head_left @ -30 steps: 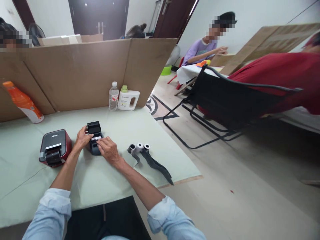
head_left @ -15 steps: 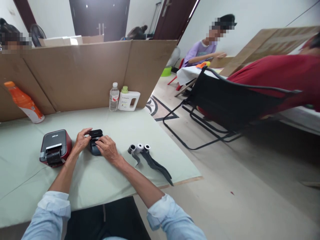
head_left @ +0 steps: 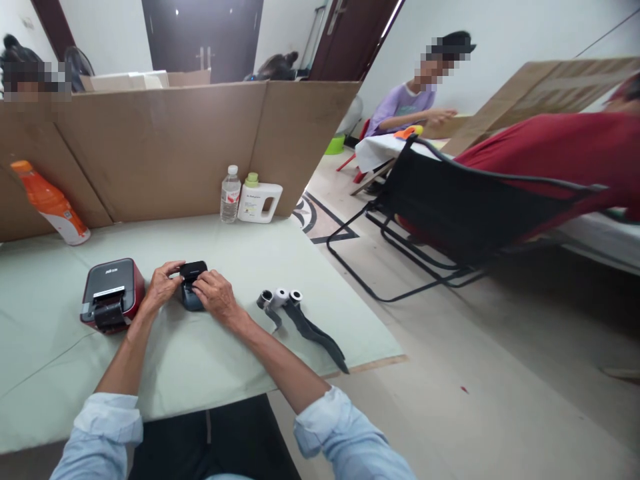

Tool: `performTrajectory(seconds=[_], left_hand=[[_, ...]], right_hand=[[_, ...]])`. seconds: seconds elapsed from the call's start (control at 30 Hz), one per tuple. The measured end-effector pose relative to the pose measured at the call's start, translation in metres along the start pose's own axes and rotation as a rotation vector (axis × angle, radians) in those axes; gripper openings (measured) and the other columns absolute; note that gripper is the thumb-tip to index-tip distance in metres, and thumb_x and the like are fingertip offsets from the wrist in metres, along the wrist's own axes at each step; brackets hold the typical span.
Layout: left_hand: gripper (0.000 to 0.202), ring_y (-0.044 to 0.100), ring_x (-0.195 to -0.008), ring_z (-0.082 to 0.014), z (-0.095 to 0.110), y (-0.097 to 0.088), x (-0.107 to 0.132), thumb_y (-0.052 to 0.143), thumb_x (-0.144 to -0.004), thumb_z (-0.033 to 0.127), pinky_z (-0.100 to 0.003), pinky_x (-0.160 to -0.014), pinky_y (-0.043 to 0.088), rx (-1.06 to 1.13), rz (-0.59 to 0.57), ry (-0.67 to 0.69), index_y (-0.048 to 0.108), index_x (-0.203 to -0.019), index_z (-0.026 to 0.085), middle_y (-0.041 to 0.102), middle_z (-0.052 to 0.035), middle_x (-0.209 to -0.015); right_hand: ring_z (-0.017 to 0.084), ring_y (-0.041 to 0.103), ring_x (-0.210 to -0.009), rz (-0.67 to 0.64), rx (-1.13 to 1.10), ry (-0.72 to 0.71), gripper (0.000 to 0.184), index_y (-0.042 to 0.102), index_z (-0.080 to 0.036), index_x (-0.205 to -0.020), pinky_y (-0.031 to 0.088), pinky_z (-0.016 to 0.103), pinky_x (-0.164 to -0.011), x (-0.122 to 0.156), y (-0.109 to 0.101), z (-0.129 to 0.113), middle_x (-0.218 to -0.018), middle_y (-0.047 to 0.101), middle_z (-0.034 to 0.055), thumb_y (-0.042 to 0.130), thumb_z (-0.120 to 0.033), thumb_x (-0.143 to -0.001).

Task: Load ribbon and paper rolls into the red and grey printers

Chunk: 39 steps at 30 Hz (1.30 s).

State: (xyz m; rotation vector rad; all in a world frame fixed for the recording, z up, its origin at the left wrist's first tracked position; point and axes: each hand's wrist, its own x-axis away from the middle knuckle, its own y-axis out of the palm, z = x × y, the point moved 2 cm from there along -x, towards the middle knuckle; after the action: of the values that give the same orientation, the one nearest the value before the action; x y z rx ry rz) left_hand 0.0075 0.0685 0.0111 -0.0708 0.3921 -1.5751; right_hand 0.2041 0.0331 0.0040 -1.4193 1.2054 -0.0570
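The left hand (head_left: 162, 285) holds the small machine (head_left: 193, 301) between both hands; the right hand (head_left: 217, 294) touches it too, its grip hidden. Rolls (head_left: 280, 299) lie to the right of that hand.

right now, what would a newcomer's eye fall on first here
Probably the red clothing of the person at the black chair, on the right. Then the orange bottle before the cardboard, far left on the table. Nearer, left of centre, left grip and right grip touch a small dark device.
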Motion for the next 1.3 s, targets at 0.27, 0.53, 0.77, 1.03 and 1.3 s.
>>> performTrajectory(seconds=[0.27,0.53,0.77,1.03,1.3], left_hand=[[0.042,0.066,-0.124,-0.0303,0.008,0.002,0.013,0.075,-0.073,0.027,-0.046,-0.104,0.057,-0.073,0.020,0.114,0.081,-0.114,0.021,0.072,-0.0121,-0.128],[0.035,0.062,-0.130,-0.0319,0.016,0.001,0.011,0.073,-0.079,0.031,-0.040,-0.089,0.061,-0.128,-0.030,0.116,0.082,-0.112,0.024,0.067,-0.0142,-0.137],[0.047,0.058,-0.135,-0.0313,0.011,0.000,0.011,0.070,-0.072,0.020,-0.040,-0.093,0.061,-0.118,-0.054,0.130,0.080,-0.118,0.024,0.064,-0.0131,-0.140],[0.045,0.059,-0.134,-0.0313,0.016,0.001,0.012,0.071,-0.074,0.024,-0.036,-0.085,0.061,-0.139,-0.045,0.129,0.080,-0.118,0.025,0.064,-0.0130,-0.140],[0.043,0.058,-0.135,-0.0315,0.017,-0.001,0.012,0.074,-0.078,0.031,-0.037,-0.087,0.060,-0.150,-0.078,0.127,0.078,-0.121,0.024,0.062,-0.0142,-0.142]], right_hand=[[0.024,0.058,-0.096,-0.010,-0.006,-0.003,0.013,0.074,-0.022,-0.103,0.047,0.037,-0.085,-0.001,0.000,0.001,-0.104,0.072,0.0083,0.062,-0.020,-0.103],[0.024,0.059,-0.096,-0.017,0.006,-0.004,0.011,0.074,-0.023,-0.102,0.046,0.036,-0.085,-0.003,0.002,0.002,-0.103,0.071,0.0077,0.063,-0.018,-0.102],[0.023,0.059,-0.095,0.007,-0.027,0.003,0.014,0.073,-0.022,-0.103,0.046,0.034,-0.086,-0.005,-0.002,0.002,-0.101,0.072,0.0073,0.059,-0.019,-0.104],[0.024,0.060,-0.096,0.004,-0.036,-0.008,0.014,0.071,-0.020,-0.112,0.047,0.035,-0.085,-0.007,-0.005,0.001,-0.103,0.073,0.0081,0.067,-0.017,-0.099],[0.023,0.059,-0.091,0.002,0.032,0.026,0.008,0.074,-0.024,-0.102,0.044,0.034,-0.079,-0.011,0.003,0.002,-0.096,0.071,0.0065,0.066,-0.024,-0.101]])
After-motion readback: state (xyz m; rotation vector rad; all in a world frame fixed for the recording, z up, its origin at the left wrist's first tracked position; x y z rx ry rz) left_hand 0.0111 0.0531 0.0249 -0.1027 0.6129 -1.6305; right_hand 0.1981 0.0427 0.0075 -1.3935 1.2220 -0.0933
